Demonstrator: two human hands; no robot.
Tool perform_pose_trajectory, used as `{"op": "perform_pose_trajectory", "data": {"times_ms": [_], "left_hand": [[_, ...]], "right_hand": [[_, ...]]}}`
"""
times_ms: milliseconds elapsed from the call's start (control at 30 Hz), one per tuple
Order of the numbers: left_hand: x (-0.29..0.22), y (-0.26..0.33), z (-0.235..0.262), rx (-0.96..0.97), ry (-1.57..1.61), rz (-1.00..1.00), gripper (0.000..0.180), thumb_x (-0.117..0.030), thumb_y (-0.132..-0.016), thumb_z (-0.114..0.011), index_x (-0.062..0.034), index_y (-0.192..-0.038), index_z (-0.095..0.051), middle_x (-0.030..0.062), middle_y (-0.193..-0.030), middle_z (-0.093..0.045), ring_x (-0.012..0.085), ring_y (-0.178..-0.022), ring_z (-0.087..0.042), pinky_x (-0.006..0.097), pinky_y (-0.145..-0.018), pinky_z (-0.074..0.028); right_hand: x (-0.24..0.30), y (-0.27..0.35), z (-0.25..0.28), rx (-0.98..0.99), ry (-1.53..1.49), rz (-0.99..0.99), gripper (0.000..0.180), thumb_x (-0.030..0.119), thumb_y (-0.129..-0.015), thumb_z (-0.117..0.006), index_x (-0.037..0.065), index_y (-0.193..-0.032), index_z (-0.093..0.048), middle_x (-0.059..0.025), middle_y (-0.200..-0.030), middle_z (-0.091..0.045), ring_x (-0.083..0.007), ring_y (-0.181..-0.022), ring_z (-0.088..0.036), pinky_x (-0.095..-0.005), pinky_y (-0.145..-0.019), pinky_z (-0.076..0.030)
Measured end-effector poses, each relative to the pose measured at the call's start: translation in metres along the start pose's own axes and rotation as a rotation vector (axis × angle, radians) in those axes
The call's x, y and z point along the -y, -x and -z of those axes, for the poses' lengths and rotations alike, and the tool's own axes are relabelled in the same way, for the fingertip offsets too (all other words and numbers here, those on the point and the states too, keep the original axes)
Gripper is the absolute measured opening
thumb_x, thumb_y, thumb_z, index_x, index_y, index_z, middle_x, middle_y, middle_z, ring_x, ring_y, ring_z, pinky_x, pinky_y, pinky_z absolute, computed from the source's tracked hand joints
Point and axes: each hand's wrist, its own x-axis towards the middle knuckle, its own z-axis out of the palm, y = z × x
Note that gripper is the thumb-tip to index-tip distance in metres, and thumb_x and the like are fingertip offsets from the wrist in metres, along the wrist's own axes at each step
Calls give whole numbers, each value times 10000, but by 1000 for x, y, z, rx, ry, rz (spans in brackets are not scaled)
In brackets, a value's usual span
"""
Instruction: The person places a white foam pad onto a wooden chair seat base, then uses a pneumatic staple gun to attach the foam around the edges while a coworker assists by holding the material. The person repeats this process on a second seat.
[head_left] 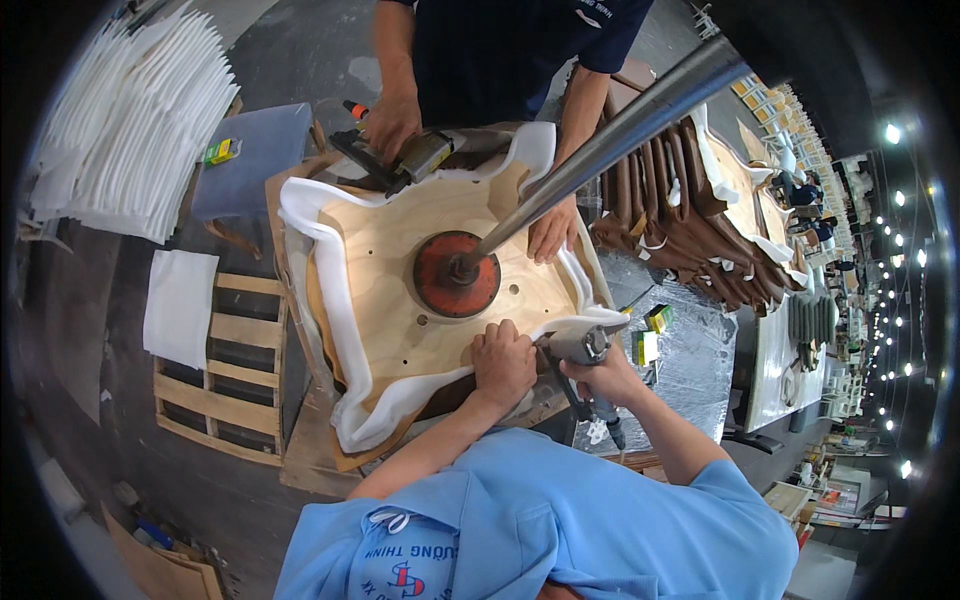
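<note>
A plywood seat board (400,300) lies under a red round press pad (457,273) on a steel rod (610,130). White foam (320,240) and brown cover material wrap over the board's edges. My left hand (503,362) presses the foam and cover down on the near edge. My right hand (605,377) grips a pneumatic staple gun (580,347) right beside it, nose at that edge. Across the board another person in a dark shirt holds a second staple gun (415,158) in one hand (392,122) and presses the far edge with the other hand (552,228).
A tall stack of white foam sheets (140,110) stands at far left, a single sheet (180,305) on a wooden pallet (225,370). Brown upholstered pieces (690,220) are piled at right. Small yellow-green boxes (650,335) sit by the board.
</note>
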Motion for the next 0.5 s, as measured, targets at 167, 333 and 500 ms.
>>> {"op": "perform_pose_trajectory", "data": {"times_ms": [167, 333, 500], "left_hand": [[1, 0, -1, 2, 11, 8, 158, -241, -861, -750, -85, -880, -733, 99, -1033, -579, 317, -1053, -542, 499, -879, -412], [0, 0, -1, 14, 22, 20, 160, -236, -863, -748, -80, -895, -738, 102, -1044, -582, 317, -1065, -544, 499, -892, -418], [2, -2, 0, 57, -21, -1, 182, -255, -858, -763, -77, -897, -751, 114, -1046, -591, 331, -1070, -549, 494, -902, -423]], "right_hand": [[2, -2, -2, 4, -13, 17, 294, 160, -957, -781, 0, -1190, -698, -52, -777, -684, -130, -552, -624, -309, -507, -497], [13, -5, -4, 5, 67, -37, 308, 167, -945, -790, 8, -1197, -711, -61, -793, -695, -137, -548, -621, -317, -506, -495], [24, -5, -9, -16, 139, -8, 321, 180, -932, -798, 18, -1197, -718, -65, -783, -695, -149, -537, -619, -331, -499, -495]]}}
